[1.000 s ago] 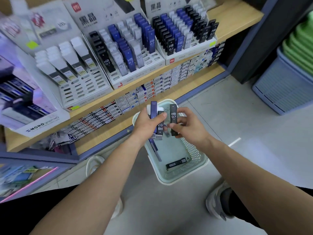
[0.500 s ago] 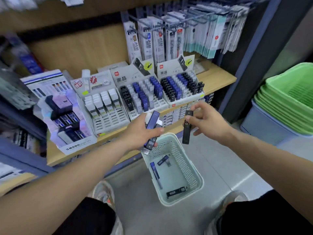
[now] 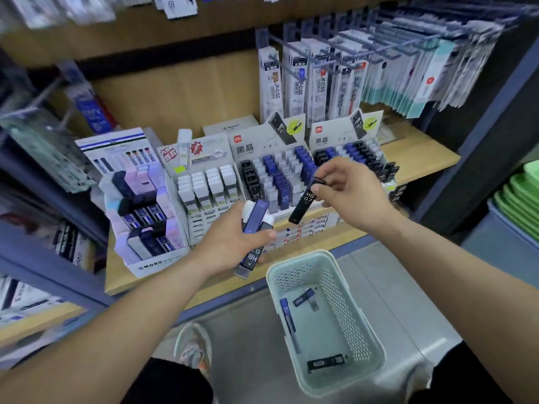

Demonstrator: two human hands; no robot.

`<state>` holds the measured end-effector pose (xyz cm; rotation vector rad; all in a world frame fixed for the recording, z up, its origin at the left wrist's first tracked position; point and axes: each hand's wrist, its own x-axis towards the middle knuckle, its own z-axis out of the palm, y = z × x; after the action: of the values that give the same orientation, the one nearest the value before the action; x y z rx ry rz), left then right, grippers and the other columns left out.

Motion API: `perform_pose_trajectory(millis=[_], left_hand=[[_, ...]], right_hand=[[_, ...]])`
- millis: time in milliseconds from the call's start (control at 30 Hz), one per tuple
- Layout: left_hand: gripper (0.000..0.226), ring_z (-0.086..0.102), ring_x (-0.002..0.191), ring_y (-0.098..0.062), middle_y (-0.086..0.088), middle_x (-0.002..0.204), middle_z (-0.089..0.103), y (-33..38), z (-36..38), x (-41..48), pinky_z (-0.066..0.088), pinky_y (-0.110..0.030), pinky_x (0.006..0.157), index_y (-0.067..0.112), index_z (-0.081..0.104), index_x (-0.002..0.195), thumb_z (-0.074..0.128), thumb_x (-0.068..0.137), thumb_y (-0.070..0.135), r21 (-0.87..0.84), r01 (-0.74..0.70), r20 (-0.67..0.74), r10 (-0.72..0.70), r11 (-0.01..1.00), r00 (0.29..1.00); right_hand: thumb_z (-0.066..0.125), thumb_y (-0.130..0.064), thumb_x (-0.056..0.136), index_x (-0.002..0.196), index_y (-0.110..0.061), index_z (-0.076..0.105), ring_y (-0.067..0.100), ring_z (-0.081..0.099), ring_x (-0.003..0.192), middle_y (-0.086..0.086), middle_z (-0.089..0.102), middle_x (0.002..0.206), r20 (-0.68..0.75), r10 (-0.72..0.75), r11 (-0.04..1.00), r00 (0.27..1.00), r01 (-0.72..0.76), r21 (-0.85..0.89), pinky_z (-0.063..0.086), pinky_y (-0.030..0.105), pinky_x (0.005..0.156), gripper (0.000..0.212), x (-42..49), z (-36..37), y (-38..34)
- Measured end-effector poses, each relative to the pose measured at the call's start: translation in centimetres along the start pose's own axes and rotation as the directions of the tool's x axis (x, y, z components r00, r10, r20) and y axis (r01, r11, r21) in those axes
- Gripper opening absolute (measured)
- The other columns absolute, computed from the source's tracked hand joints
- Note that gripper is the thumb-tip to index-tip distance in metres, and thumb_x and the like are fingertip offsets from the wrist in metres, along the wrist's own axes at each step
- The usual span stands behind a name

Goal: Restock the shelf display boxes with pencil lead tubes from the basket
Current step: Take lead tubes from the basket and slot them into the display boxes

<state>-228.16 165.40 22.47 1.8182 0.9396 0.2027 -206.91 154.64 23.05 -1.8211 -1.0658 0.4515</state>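
A pale green basket [image 3: 364, 330] is seen nearest, low in the view. A few pencil lead tubes [image 3: 326, 363], black and blue, lie loose on its bottom.

Just above and left of the basket, the left hand [image 3: 230, 243] is shown with fingers and thumb curled round a small bunch of tubes [image 3: 254, 221], blue, black and white together.

Above the basket, a little to the right, the right hand [image 3: 350, 196] is raised. A single black tube [image 3: 304, 201] marked HB 0.7 is pinched near its top end between thumb and fingertips. It hangs tilted, clear of the bunch.

Beyond the basket, two display boxes are set side by side on a wooden shelf [image 3: 423, 158]. The middle box [image 3: 274, 176] and the right-hand box [image 3: 358, 154] are both well filled with rows of black, grey and blue tubes. Their front slots are hidden behind the hands.

The restocking is judged to be well along. The pinched tube, the bunch and the few tubes in the basket remain to be slotted in.
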Motion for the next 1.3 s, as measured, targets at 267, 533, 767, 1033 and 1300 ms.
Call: perform_pose_trajectory(millis=[267, 533, 767, 1033, 1300], left_hand=[[0.034, 0.075, 0.077, -0.034, -0.018, 0.114, 0.065, -2.3, -3.7, 0.5, 0.051, -0.023, 0.044, 0.012, 0.048, 0.112, 0.073, 0.09, 0.022, -0.129, 0.088, -0.134, -0.105, 0.988, 0.985], [0.039, 0.075, 0.068, -0.025, -0.017, 0.108, 0.069, -3.4, -5.6, 1.2, 0.063, -0.047, 0.07, 0.017, 0.05, 0.113, 0.076, 0.087, 0.031, -0.207, 0.053, -0.158, -0.087, 0.977, 0.984], [0.039, 0.074, 0.067, -0.024, -0.016, 0.109, 0.068, -3.6, -5.7, 1.0, 0.058, -0.033, 0.055, 0.014, 0.051, 0.114, 0.076, 0.087, 0.029, -0.24, 0.058, -0.166, -0.099, 0.969, 0.981], [0.042, 0.074, 0.067, -0.025, -0.019, 0.111, 0.067, -3.7, -6.0, 0.4, 0.059, -0.034, 0.056, 0.012, 0.051, 0.115, 0.076, 0.087, 0.03, -0.24, 0.036, -0.185, -0.082, 0.97, 0.979], [0.04, 0.073, 0.064, -0.023, -0.024, 0.114, 0.065, -3.4, -6.2, 0.3, 0.06, -0.035, 0.057, 0.01, 0.05, 0.114, 0.075, 0.088, 0.027, -0.234, 0.018, -0.181, -0.062, 0.972, 0.982]], right_hand=[[0.071, -0.012, 0.09, 0.098, -0.02, 0.065, 0.012, 0.066, 0.083, -0.006, 0.068, 0.092, 0.172, -0.187, 0.957, 0.967, 0.219, -0.19, 0.052, 0.019, 0.076, 0.012, 4.7, 6.3, -0.9], [0.071, -0.012, 0.09, 0.099, -0.019, 0.068, 0.01, 0.063, 0.08, -0.006, 0.066, 0.083, 0.221, -0.199, 0.915, 0.955, 0.262, -0.308, 0.048, 0.02, 0.078, 0.011, 5.8, 9.0, 0.3], [0.071, -0.011, 0.09, 0.101, -0.016, 0.071, 0.015, 0.064, 0.081, -0.001, 0.069, 0.091, 0.24, -0.276, 0.867, 0.931, 0.349, -0.357, 0.054, 0.031, 0.081, 0.012, 6.4, 9.0, 0.9], [0.065, -0.015, 0.095, 0.111, -0.016, 0.075, 0.023, 0.062, 0.092, 0.001, 0.065, 0.107, 0.213, -0.382, 0.781, 0.899, 0.437, -0.447, 0.054, 0.041, 0.08, 0.019, 6.7, 10.2, 1.6], [0.065, -0.028, 0.094, 0.117, -0.024, 0.072, 0.009, 0.06, 0.091, -0.007, 0.061, 0.108, 0.196, -0.316, 0.823, 0.928, 0.371, -0.43, 0.049, 0.03, 0.077, 0.024, 6.5, 10.0, -0.7]])
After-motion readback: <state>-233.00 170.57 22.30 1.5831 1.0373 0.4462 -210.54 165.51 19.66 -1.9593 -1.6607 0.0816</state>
